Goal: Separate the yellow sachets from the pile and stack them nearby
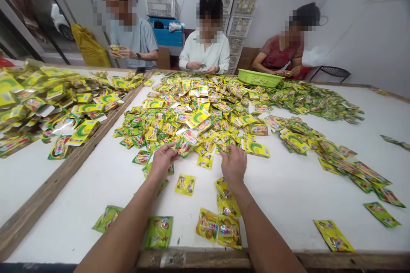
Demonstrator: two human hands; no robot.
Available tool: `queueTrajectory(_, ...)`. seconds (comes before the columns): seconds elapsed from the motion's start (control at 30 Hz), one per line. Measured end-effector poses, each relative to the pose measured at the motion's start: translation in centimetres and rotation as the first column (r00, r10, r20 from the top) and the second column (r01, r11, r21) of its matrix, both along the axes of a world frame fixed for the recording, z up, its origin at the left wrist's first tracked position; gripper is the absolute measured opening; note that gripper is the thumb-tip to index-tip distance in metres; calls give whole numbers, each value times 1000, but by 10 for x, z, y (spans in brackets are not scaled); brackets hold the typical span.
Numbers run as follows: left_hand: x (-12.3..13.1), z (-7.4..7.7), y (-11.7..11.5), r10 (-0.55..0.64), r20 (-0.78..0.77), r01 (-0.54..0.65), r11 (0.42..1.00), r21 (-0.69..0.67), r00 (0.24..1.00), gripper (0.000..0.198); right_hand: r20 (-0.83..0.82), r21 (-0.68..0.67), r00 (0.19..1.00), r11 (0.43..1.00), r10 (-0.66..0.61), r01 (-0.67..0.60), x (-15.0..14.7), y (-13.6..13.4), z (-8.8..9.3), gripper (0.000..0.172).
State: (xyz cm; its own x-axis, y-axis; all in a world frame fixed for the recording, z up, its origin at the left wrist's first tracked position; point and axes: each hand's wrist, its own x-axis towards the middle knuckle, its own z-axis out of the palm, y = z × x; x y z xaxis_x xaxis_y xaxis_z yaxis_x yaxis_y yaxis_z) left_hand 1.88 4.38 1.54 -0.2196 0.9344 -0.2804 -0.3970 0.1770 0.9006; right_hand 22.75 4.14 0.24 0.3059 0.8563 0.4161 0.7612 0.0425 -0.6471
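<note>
My left hand (162, 161) is closed with thumb and fingers on the edge of a green sachet (183, 148) with a red print, at the near side of a big heap. My right hand (234, 163) is bent down at the heap's front edge, its fingertips closed around a small yellow sachet (223, 148) that they partly cover. Between my hands a yellow sachet (185, 184) lies flat on the white table (282, 204). Yellow sachets (229, 231) lie below my right hand, and a green sachet (159, 231) is beside my left forearm.
Flat yellow-green cartons (256, 148) are mixed into the heap. A wooden strip (68, 164) divides the table, with a carton pile (85, 132) to its left. Beyond the heap stands a green basket (259, 77). Three people sit opposite, their hands at packets or near the heap.
</note>
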Motion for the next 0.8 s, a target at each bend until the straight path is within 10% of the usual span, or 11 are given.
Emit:
queueTrajectory(0.07, -7, 1, 0, -10, -18, 10, 1000, -12, 1000, 34, 226, 52, 974, 998, 27, -40, -1, 0, -4, 23)
queueTrajectory(0.2, -7, -4, 0, -73, -68, 69, 995, -67, 995, 31, 425, -179, 756, 865, 498, -469, -14, -4, -14, 26)
queueTrajectory(0.33, -4, -13, 3, -95, -188, 81, 993, -80, 978, 29, 407, -290, 706, 815, 580, -502, -17, -5, -23, 28)
queueTrajectory(0.5, -2, -14, 2, -153, -261, 134, 987, -88, 953, 22, -119, -111, 918, 914, 377, -390, -14, 1, -20, 25)
queueTrajectory(0.63, 7, -8, -4, -238, -142, 227, 970, -89, 961, 25, -703, -38, 664, 918, 257, -395, -25, 0, -14, 33)
queueTrajectory(0.8, 13, -5, -8, -254, -45, 253, 967, -38, 966, 27, -814, -69, 548, 904, 193, -421, -34, -2, -13, 34)
